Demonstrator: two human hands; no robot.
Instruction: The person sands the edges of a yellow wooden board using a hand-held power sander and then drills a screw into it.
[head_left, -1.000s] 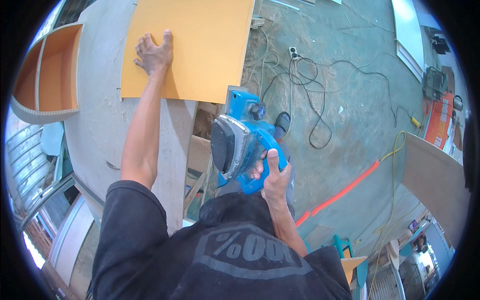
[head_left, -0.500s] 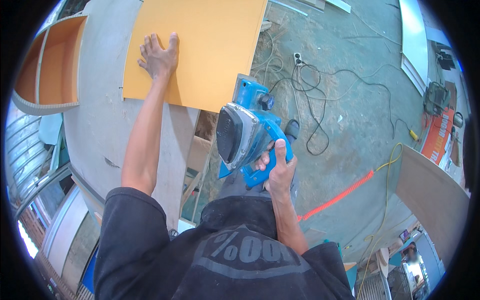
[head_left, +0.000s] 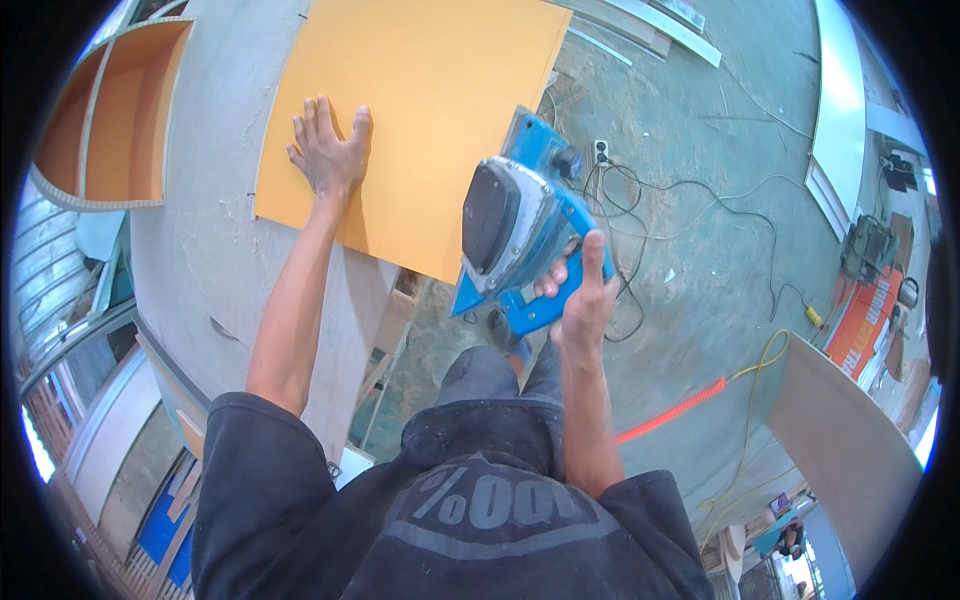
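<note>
My left hand (head_left: 332, 155) lies flat with spread fingers on a yellow panel (head_left: 430, 90), which rests on a grey worktable (head_left: 200, 260). In my right hand (head_left: 583, 300) is the handle of a blue electric hand planer (head_left: 535, 205), fingers wrapped round the grip and thumb on top. The planer is at the panel's right edge, its dark side cover facing up and its front pointing away from me. Whether its sole touches the panel edge cannot be seen from above.
An orange curved shelf unit (head_left: 125, 110) stands at the far left. Black cable (head_left: 700, 188) loops over the floor from a socket block (head_left: 601, 150). A coiled orange hose (head_left: 672, 410) runs near a brown board (head_left: 835, 440) at right. White panels (head_left: 838, 110) stand farther off.
The planer in my right hand has moved away from me along the panel's right edge. My left hand remains flat on the panel. The whole view has shifted slightly.
</note>
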